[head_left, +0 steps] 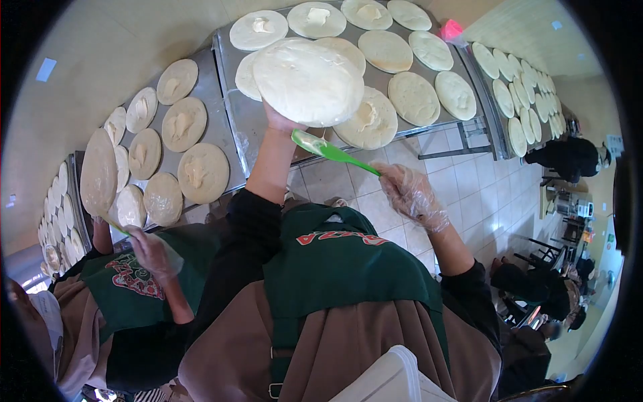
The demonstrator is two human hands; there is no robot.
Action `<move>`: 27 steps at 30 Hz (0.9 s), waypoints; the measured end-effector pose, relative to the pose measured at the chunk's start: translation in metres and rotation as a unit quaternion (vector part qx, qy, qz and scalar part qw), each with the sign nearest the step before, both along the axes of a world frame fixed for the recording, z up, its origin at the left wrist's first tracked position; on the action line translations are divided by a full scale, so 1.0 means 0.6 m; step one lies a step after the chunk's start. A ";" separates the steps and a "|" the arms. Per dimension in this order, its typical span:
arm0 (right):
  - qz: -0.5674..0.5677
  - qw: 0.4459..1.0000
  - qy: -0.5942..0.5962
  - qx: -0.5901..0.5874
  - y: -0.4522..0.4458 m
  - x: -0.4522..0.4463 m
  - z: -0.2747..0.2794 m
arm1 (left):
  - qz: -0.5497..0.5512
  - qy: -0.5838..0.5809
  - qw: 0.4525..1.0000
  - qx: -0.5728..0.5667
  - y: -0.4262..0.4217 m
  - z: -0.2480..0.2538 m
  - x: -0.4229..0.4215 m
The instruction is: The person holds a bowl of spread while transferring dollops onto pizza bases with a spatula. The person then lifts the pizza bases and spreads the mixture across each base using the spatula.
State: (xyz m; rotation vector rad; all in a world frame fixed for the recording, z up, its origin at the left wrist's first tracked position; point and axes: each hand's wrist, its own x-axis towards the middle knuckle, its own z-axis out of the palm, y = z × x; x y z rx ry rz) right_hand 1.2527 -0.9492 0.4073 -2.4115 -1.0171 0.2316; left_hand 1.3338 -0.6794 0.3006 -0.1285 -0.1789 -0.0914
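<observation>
1. Left grip bears a flatbread from beneath, above the counter; fingers hidden, so I cannot tell its closure.
2. Right grip, gloved, clasps a spatula near the flatbread.

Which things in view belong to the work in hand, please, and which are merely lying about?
Apparently in use:
round, white flatbread, on the left hand
green plastic spatula, in the clear-gloved right hand
round flatbreads with pale dollops, on the grey metal table

Apparently aside:
small bright-pink object, by the table's edge
translucent white plastic piece, bottom edge
</observation>
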 end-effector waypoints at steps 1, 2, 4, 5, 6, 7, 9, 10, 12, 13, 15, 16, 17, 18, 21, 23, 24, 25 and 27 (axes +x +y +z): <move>0.000 1.000 0.000 0.000 -0.001 -0.001 -0.004 | 0.038 -0.031 0.999 0.011 -0.003 -0.005 0.004; -0.042 0.998 0.009 0.039 -0.005 -0.002 -0.013 | 0.038 -0.032 0.999 0.012 -0.004 0.005 0.002; -0.083 0.993 0.017 0.078 -0.006 -0.004 -0.023 | 0.010 -0.026 0.999 -0.036 -0.007 0.024 -0.002; -0.152 0.983 0.014 0.101 -0.004 -0.006 -0.026 | 0.011 -0.033 0.998 -0.049 -0.010 0.023 -0.004; -0.219 0.968 0.011 0.123 -0.001 -0.008 -0.029 | 0.011 -0.034 0.998 -0.048 -0.012 0.022 -0.004; -0.240 0.959 0.007 0.149 0.002 -0.011 -0.037 | 0.021 -0.027 0.998 -0.048 -0.014 0.021 -0.003; -0.256 0.954 0.027 0.156 0.005 -0.022 -0.070 | 0.030 -0.021 0.998 -0.047 -0.025 0.025 -0.001; -0.272 0.947 0.047 0.162 0.008 -0.030 -0.083 | 0.050 -0.021 0.997 -0.049 -0.032 0.027 -0.001; -0.280 0.945 0.073 0.154 0.022 -0.050 -0.092 | 0.071 -0.020 0.996 -0.050 -0.040 0.025 0.001; -0.252 0.947 0.094 0.176 0.028 -0.057 -0.099 | 0.065 -0.035 0.994 -0.084 -0.043 0.023 0.002; -0.225 0.947 0.114 0.199 0.037 -0.070 -0.100 | 0.057 -0.048 0.990 -0.117 -0.047 0.009 0.004; -0.205 0.952 0.119 0.193 0.042 -0.075 -0.094 | 0.081 -0.058 0.991 -0.089 -0.049 0.003 0.005; -0.186 0.957 0.124 0.186 0.044 -0.077 -0.088 | 0.104 -0.067 0.990 -0.061 -0.050 0.001 0.005; -0.188 0.956 0.124 0.187 0.044 -0.075 -0.081 | 0.102 -0.066 0.991 -0.060 -0.049 0.000 0.004; -0.142 0.965 0.079 0.207 0.045 -0.063 -0.070 | 0.153 -0.034 0.983 0.100 -0.043 -0.006 0.001; -0.265 0.945 0.123 0.148 0.028 -0.045 -0.068 | 0.146 -0.028 0.983 0.109 -0.032 -0.013 -0.004; -0.265 0.945 0.123 0.148 0.022 -0.033 -0.066 | 0.143 -0.025 0.983 0.113 -0.028 -0.019 -0.019; -0.286 0.943 0.086 0.150 0.017 -0.018 -0.062 | 0.139 -0.022 0.983 0.118 -0.030 -0.021 -0.006; -0.305 0.939 0.047 0.152 0.012 0.006 -0.053 | 0.134 -0.018 0.983 0.126 -0.017 -0.027 -0.014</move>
